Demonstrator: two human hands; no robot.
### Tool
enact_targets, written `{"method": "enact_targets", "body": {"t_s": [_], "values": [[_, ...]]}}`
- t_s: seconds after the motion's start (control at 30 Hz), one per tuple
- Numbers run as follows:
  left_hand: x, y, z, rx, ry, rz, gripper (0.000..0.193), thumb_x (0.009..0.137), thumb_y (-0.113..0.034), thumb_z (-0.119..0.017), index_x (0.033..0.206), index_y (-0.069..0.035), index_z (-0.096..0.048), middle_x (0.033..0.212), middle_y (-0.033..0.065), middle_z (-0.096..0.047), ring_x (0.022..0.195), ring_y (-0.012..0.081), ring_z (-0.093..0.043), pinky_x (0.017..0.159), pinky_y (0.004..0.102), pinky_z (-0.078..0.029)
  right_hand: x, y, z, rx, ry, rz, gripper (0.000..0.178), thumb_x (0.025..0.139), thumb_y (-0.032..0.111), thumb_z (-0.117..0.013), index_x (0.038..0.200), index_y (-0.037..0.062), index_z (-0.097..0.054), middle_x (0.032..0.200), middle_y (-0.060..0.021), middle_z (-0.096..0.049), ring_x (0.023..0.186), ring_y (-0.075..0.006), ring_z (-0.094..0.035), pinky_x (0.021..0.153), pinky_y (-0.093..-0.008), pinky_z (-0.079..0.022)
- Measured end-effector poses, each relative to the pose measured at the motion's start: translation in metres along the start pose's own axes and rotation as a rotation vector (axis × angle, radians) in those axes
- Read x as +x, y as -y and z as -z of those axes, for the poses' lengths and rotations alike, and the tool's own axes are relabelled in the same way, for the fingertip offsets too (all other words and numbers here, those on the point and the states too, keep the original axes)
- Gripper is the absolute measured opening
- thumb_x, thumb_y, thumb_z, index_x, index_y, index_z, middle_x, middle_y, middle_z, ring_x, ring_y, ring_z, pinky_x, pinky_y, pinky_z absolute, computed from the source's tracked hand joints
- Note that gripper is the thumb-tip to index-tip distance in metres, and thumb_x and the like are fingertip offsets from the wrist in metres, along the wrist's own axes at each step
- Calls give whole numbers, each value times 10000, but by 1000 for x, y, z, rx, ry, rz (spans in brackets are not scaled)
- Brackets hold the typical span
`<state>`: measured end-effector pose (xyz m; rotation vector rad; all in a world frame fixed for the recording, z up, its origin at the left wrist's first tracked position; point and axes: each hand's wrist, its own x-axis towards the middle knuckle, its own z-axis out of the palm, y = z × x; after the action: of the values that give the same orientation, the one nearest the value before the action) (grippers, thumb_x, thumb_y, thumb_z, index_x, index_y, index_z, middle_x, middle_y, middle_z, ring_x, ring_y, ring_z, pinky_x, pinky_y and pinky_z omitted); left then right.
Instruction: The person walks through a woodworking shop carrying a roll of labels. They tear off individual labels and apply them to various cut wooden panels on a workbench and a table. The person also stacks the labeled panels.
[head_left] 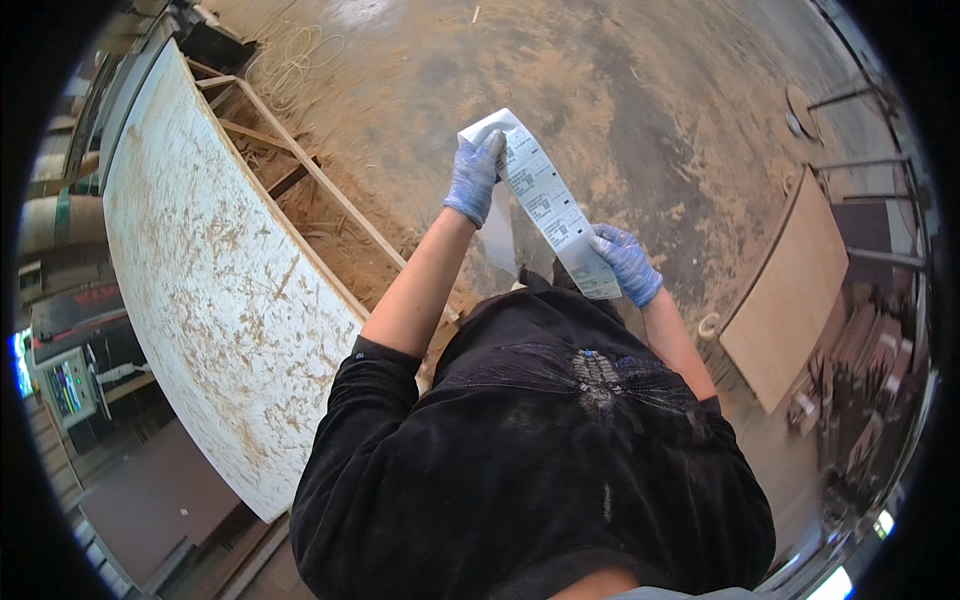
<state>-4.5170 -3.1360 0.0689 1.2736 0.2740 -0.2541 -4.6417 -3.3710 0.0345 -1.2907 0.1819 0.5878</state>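
Observation:
A long strip of white printed labels stretches between my two gloved hands in front of my body. My left hand, in a blue-white knit glove, pinches the strip near its upper end, with the thumb on the printed face. From there the strip folds over, and a blank tail hangs down behind it. My right hand, gloved the same way, is closed on the right edge of the strip near its lower end. The fingers behind the paper are hidden.
A scuffed white board on a wooden frame stands at my left. Further left is a machine with a lit screen. To the right are a light wooden panel and stacked dark strips. Sawdust covers the concrete floor.

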Motion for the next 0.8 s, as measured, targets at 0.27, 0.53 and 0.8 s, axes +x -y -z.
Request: {"method": "enact_targets", "body": {"t_s": [0.27, 0.53, 0.8], "values": [[202, -60, -34, -210, -268, -204, 139, 883, -158, -541, 993, -72, -548, 791, 0, -565, 659, 82, -544, 548, 223, -464, 204, 99, 133, -308, 72, 1, 272, 846, 192, -600, 1026, -12, -609, 901, -31, -633, 817, -95, -568, 738, -254, -476], [318, -121, -12, -332, -456, -350, 110, 895, -155, -520, 975, -86, -551, 809, -6, -577, 674, 81, -559, 574, 214, -475, 374, 216, 187, -506, 307, -15, 237, 815, 155, -605, 989, -4, -628, 847, -27, -640, 762, -83, -566, 704, -247, -478], [415, -179, 69, -475, -670, -405, 175, 901, -115, -482, 1059, -66, -540, 886, 22, -586, 765, 113, -585, 642, 248, -511, 538, 299, 131, -457, 391, -34, 224, 811, 160, -627, 965, -2, -631, 826, -11, -631, 747, -71, -559, 688, -231, -470]]}}
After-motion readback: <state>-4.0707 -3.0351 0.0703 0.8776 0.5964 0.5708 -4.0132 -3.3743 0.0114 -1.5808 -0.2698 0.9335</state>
